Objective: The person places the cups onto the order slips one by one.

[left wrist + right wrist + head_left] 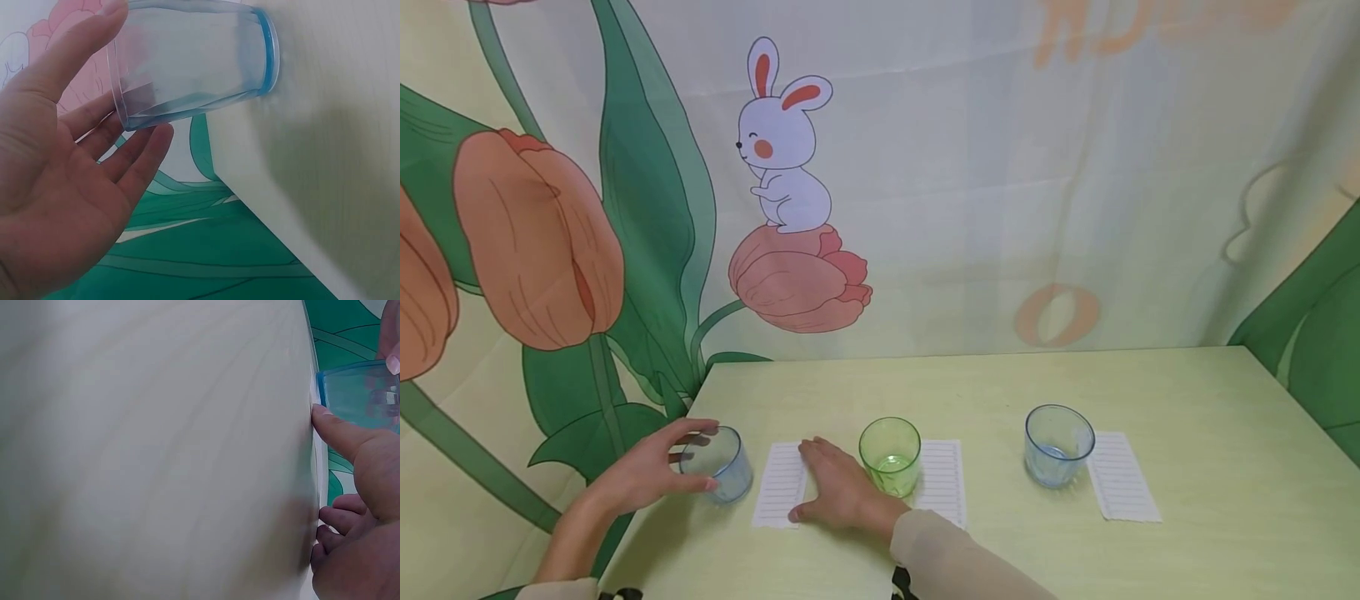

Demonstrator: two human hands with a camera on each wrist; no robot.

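Note:
At the table's left side, my left hand (643, 467) is curled round the upper part of a clear blue glass (722, 471), which stands upright. In the left wrist view the thumb lies at the glass's (194, 62) rim, with fingers on the opposite side. My right hand (842, 492) rests on a lined paper strip (778, 487) just right of that glass. Its thumb and fingers are spread, fingertips touching the paper and table in the right wrist view. A green glass (891, 458) stands right beside this hand, on or against a second lined strip (943, 483).
Farther right on the pale table (1000, 550) stands another blue glass (1058, 454), with a third lined strip (1123, 479) beside it. A curtain printed with a rabbit (793, 192) and tulips hangs behind the table. The table's left edge runs close to my left hand.

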